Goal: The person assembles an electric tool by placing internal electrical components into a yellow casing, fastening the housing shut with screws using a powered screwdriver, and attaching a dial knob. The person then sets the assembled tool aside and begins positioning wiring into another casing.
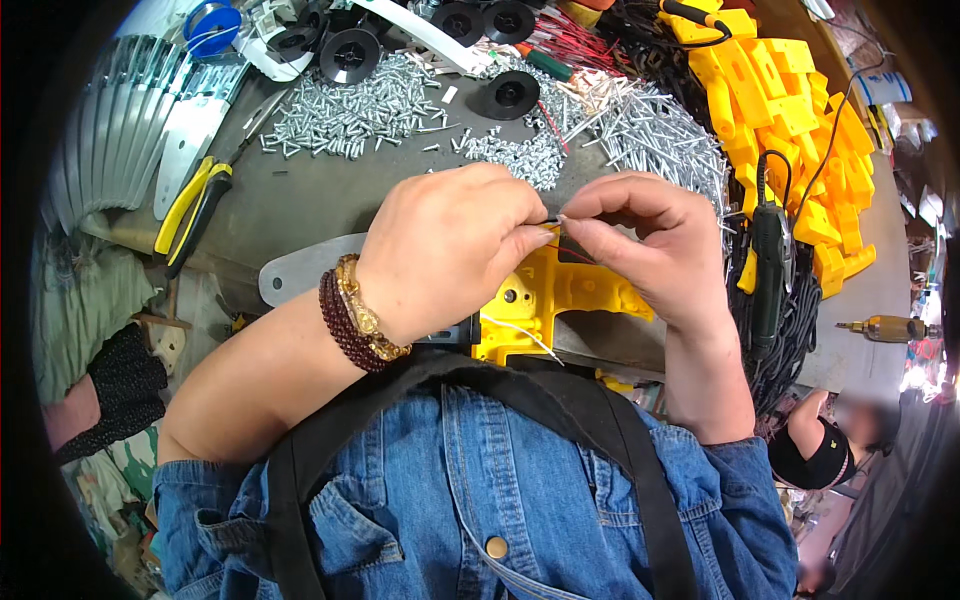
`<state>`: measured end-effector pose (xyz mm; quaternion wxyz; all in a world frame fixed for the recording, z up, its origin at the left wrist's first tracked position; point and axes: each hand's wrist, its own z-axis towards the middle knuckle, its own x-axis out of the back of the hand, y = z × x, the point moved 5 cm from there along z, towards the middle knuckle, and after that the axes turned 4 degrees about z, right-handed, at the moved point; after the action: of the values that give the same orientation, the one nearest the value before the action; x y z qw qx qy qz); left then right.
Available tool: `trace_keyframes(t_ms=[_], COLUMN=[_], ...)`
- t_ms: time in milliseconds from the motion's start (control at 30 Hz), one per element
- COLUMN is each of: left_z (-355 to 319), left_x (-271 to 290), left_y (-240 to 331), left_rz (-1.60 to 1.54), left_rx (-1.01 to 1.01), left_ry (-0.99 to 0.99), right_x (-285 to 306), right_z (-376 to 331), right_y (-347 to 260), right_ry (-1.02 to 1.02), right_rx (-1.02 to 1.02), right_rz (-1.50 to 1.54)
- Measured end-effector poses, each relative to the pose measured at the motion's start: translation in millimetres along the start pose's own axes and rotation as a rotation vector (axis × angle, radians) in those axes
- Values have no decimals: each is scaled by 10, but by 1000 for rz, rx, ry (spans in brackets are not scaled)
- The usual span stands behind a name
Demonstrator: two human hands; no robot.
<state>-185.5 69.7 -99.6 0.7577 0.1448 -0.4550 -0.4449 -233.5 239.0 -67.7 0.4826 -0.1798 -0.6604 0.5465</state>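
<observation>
My left hand (445, 245) and my right hand (655, 240) meet fingertip to fingertip over the bench. Each is pinched closed on thin wire; a short dark piece shows between them, and a red wire (575, 255) runs below the right fingers. The exact joint is too small to make out. Directly under the hands lies a yellow plastic housing (515, 345), partly hidden, with a white wire (525, 332) trailing across it. A grey metal blade (285, 273) with rounded end and holes sticks out from beneath my left forearm.
Yellow-and-black pliers (195, 215) lie left, near stacked metal blades (125, 130). Screw piles (345, 110) and black spools (510, 95) spread across the back. Yellow housings (780, 100) are heaped right, beside a dark corded tool (768, 270) and a screwdriver (885, 328). Other people sit nearby.
</observation>
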Motion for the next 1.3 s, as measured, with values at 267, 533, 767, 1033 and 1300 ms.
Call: trace_keyframes(t_ms=[267, 533, 767, 1033, 1300], left_z=[2, -17, -32, -41, 17], left_x=[22, 16, 38, 32, 32], left_y=[16, 4, 15, -4, 108], left_rz=[-11, -2, -96, -129, 54], left_rx=[8, 6, 110, 85, -99], left_ry=[-21, -28, -28, -16, -12], right_x=[-1, -37, -160, -100, -105], right_z=[-17, 8, 78, -58, -123], right_y=[-96, -92, 36, -140, -95], right_ry=[-25, -56, -157, -3, -57], right_rx=[105, 124, 5, 286, -65], right_rz=[-111, -152, -23, -375, -211])
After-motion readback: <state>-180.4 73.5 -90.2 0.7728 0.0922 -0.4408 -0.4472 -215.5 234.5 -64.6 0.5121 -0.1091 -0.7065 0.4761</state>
